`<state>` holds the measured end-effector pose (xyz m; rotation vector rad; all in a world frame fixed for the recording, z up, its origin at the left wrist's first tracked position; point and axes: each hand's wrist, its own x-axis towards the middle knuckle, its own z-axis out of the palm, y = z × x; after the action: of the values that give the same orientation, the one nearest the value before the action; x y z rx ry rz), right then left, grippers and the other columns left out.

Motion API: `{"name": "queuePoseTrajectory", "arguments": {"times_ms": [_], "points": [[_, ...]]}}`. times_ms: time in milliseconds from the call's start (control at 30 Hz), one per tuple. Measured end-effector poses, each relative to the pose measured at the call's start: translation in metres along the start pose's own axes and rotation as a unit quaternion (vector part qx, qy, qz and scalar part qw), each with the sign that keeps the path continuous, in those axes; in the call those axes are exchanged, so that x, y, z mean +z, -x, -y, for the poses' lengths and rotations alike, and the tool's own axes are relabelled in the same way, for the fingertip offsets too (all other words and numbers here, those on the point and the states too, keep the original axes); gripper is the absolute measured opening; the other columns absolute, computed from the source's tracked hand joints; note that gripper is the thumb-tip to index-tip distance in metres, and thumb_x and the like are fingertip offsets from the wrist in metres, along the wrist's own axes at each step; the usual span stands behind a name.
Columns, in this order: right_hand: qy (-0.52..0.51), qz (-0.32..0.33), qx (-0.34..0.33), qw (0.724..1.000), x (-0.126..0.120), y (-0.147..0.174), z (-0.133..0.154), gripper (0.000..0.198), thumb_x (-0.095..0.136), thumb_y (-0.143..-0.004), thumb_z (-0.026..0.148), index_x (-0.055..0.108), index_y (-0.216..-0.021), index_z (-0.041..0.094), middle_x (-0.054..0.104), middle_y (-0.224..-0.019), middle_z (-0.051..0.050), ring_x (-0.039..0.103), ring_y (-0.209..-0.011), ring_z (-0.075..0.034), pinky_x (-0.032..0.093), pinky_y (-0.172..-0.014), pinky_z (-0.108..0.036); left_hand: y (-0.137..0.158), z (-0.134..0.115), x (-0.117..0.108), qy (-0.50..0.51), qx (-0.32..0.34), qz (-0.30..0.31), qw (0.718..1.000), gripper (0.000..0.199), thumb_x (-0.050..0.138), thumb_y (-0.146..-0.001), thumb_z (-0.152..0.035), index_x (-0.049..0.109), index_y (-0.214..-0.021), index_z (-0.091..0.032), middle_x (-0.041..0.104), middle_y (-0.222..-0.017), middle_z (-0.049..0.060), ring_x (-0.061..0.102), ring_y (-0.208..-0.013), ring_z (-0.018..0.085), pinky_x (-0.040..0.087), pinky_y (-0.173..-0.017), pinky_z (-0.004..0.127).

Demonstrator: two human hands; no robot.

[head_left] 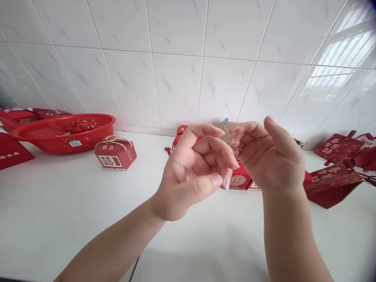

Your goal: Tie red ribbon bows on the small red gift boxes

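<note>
My left hand (196, 168) is raised above the white table, palm turned up and inward, its fingers loosely curled and apart with nothing in them. Close beside it is my right hand (268, 152), cupped with the thumb spread, also holding nothing. Behind both hands, partly hidden by them, stand red boxes (237, 180) with a round gold pattern and a brown cardboard box (226, 135). To the left, a small red gift box (116, 154) with rope handles and gold-white lettering sits upright on the table.
A red plastic basket (101, 143) with shiny red packets (82, 126) inside stands at the left, near more red packaging (13, 150). At the right lie dark red folded boxes (331, 182) with ribbons. A white tiled wall (176, 86) backs the white table (73, 211).
</note>
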<state>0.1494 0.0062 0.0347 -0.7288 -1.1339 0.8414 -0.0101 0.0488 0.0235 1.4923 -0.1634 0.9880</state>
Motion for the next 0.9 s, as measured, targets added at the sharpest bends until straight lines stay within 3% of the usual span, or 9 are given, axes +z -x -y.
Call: {"name": "queuePoseTrajectory", "arguments": {"times_ms": [167,600,900], "points": [[0.056,0.056,-0.001,0.997,-0.001,0.006,0.004,0.031,0.054,-0.086,0.042,0.062,-0.063,0.022,0.049,-0.052,0.002,0.047,-0.049,-0.011,0.040,-0.047,-0.027,0.005,0.002,0.006,-0.029,0.019,0.010,0.999,0.040,0.053,-0.075,-0.001,0.043,-0.106,-0.024,0.057,-0.084,-0.001,0.054,-0.064,0.009,0.049,-0.059,0.025],[0.113,0.175,0.005,0.978,-0.004,0.010,0.002,0.049,0.037,-0.093,0.052,0.055,-0.059,0.021,0.050,-0.056,-0.002,0.043,-0.049,-0.014,0.031,-0.045,-0.030,0.007,0.002,0.014,-0.102,0.078,-0.040,0.991,0.047,0.056,-0.082,-0.007,0.039,-0.120,-0.030,0.058,-0.096,0.000,0.059,-0.075,0.011,0.055,-0.072,0.033],[0.133,0.252,-0.013,0.959,-0.004,0.017,0.002,0.034,0.047,-0.087,0.030,0.046,-0.055,0.018,0.042,-0.055,-0.001,0.038,-0.055,-0.014,0.029,-0.051,-0.030,0.010,0.001,0.017,-0.079,0.067,-0.073,0.992,0.057,0.054,-0.079,-0.004,0.034,-0.121,-0.036,0.055,-0.103,-0.001,0.057,-0.070,0.010,0.056,-0.066,0.033]]}}
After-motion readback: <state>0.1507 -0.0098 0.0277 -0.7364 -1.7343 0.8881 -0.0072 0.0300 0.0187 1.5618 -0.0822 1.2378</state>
